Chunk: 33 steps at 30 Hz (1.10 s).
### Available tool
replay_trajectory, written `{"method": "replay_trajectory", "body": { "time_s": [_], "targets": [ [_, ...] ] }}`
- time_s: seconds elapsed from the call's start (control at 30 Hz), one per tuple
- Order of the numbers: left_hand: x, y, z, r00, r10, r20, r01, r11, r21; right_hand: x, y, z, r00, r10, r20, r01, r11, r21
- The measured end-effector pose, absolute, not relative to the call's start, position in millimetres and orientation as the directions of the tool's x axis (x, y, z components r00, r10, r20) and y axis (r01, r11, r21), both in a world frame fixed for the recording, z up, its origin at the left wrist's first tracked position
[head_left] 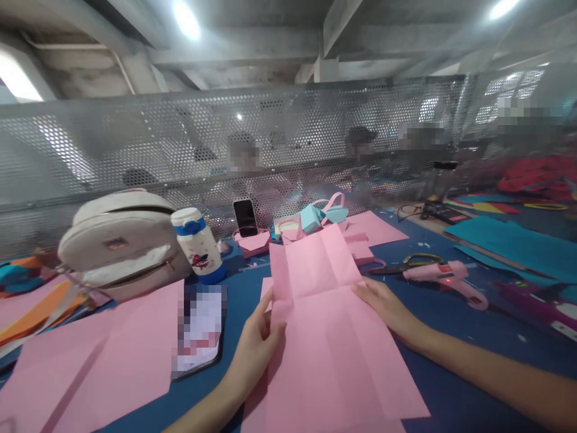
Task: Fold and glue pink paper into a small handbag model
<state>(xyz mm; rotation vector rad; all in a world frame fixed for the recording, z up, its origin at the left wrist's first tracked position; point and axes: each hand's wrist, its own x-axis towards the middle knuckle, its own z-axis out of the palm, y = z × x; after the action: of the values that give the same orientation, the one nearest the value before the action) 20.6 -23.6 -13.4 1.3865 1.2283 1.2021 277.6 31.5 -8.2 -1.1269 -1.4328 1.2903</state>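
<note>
A creased pink paper sheet stands half lifted off the blue table in front of me. My left hand pinches its left edge, thumb on top and fingers closed around the paper. My right hand grips the right edge, fingers tucked behind the sheet. More pink paper lies under it.
A phone and a large pink sheet lie at left, with a white bag and a bottle behind. A pink glue gun and scissors sit at right. Folded paper baskets and a standing phone line the mesh partition; people sit beyond it.
</note>
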Motion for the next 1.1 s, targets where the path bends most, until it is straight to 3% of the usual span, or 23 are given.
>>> {"method": "replay_trajectory", "body": {
  "time_s": [0.17,0.37,0.67,0.87,1.1],
  "targets": [
    [19.8,-23.5,-15.1,-0.013,0.978,0.207,0.287,-0.195,0.938,276.9,28.2,-6.4,-0.286,0.956,0.062,0.122,0.1,-0.987],
    [16.6,-22.1,-15.5,0.042,0.981,0.191,0.252,-0.195,0.948,278.6,28.6,-7.9,-0.318,0.942,0.106,0.154,0.162,-0.975],
    [18.0,-20.2,-14.1,0.048,0.989,0.143,0.04,-0.145,0.989,278.8,27.4,-5.1,-0.317,0.947,0.062,0.067,0.088,-0.994],
    [20.7,-19.0,-11.5,0.051,0.991,0.123,0.056,-0.126,0.991,279.1,27.0,-6.3,-0.31,0.951,0.021,0.072,0.045,-0.996],
    [21.9,-21.8,-10.5,-0.021,0.999,0.024,0.014,-0.024,1.0,279.4,30.7,-10.5,-0.342,0.936,0.077,0.107,0.12,-0.987]
  ]
}}
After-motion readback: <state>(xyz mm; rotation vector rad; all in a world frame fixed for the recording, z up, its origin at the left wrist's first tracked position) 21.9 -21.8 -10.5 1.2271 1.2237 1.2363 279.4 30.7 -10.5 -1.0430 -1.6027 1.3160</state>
